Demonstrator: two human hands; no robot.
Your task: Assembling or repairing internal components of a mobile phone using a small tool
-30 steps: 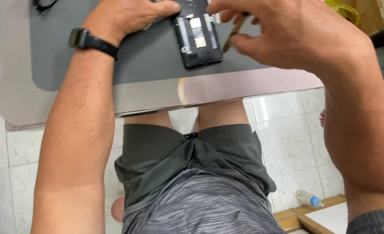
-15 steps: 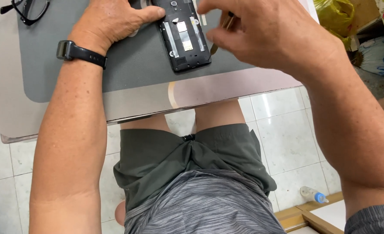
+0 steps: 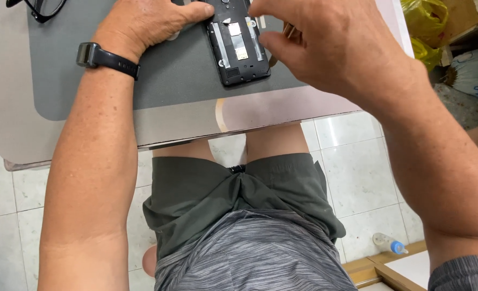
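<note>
A black phone with its back cover off [image 3: 238,51] lies on a dark grey mat [image 3: 169,70] on the table. Its inner parts show, with small silver and gold pieces. My left hand [image 3: 147,21], with a black watch [image 3: 107,59] on the wrist, presses on the phone's left upper side and steadies it. My right hand [image 3: 330,48] hovers over the phone's right edge, fingers curled around a thin brownish tool [image 3: 287,35] that is mostly hidden by the fingers.
Black-framed glasses [image 3: 42,8] lie at the mat's far left corner. The light table edge [image 3: 239,126] runs above my knees. Yellow plastic bags [image 3: 427,27] sit at the right. A small bottle with a blue cap [image 3: 390,245] lies on the tiled floor.
The view has shifted, so the phone and hands sit slightly lower and the glasses come into sight. My right hand has moved a little left over the phone's edge.
</note>
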